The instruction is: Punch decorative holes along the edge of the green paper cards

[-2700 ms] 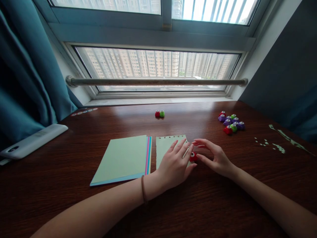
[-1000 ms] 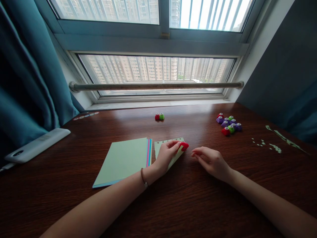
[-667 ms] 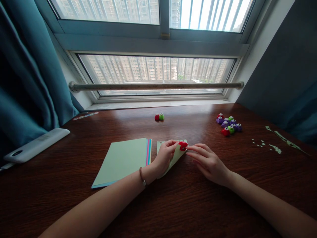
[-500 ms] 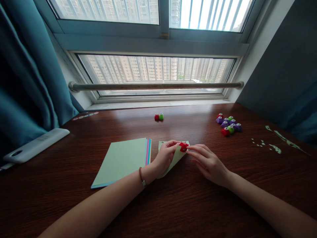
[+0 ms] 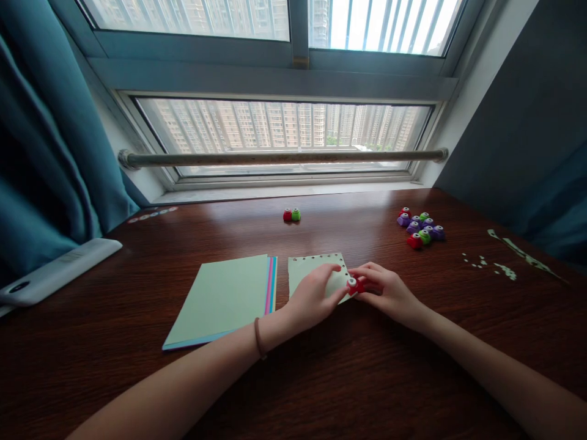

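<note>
A small pale green sheet of paper [image 5: 305, 267] lies in front of me, with rows of small punched holes along its far and right edges. At its right edge sits a red craft hole punch [image 5: 353, 285] with a white button on top. My right hand [image 5: 387, 293] closes its fingers around the punch from the right. My left hand [image 5: 316, 296] rests over the sheet, thumb and forefinger apart. Its thumb tip reaches the punch's left side, and the hand hides the sheet's near left part.
A stack of coloured paper [image 5: 220, 299] lies left. A red and a green punch [image 5: 296, 214] stand at the back. Several more punches [image 5: 425, 236] cluster right, near paper scraps [image 5: 504, 271] and a cut strip [image 5: 527, 255]. A white device [image 5: 64, 269] lies far left.
The sheet was bent up in my left hand and now lies flatter. The red punch has turned button-up and shifted right and nearer. My right fingers have closed around it; my left fingers have spread.
</note>
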The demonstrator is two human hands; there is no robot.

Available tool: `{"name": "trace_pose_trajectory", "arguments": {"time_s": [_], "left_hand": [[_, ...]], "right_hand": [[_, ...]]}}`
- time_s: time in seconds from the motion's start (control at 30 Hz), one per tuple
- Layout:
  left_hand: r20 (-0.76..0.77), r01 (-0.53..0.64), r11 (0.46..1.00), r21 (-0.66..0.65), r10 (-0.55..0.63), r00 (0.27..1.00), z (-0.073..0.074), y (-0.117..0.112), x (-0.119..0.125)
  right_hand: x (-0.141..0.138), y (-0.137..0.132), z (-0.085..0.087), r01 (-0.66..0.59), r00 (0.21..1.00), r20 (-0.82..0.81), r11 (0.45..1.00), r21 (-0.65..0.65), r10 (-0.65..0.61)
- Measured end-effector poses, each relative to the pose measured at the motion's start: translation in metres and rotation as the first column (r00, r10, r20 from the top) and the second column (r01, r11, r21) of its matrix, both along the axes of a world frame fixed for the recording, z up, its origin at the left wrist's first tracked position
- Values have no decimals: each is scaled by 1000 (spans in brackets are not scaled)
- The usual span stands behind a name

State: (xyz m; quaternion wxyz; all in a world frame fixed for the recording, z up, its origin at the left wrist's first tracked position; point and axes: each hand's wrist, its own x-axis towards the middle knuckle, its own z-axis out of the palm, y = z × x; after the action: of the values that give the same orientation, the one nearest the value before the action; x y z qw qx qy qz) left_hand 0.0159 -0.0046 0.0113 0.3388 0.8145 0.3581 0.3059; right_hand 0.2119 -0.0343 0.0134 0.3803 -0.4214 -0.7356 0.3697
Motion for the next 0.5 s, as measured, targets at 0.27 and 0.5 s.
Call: {"name": "trace_pose_trajectory", "arguments": {"time_s": [0.27, 0.5], "left_hand": [[-529, 155, 940, 303, 31, 848, -9, -6, -3], [-528, 190, 924, 332, 15, 849, -5, -9, -6]], "right_hand": [[13, 9, 8, -51, 974, 224, 998, 31, 43], [18, 13, 10, -109, 980, 155, 988, -109, 125]]}}
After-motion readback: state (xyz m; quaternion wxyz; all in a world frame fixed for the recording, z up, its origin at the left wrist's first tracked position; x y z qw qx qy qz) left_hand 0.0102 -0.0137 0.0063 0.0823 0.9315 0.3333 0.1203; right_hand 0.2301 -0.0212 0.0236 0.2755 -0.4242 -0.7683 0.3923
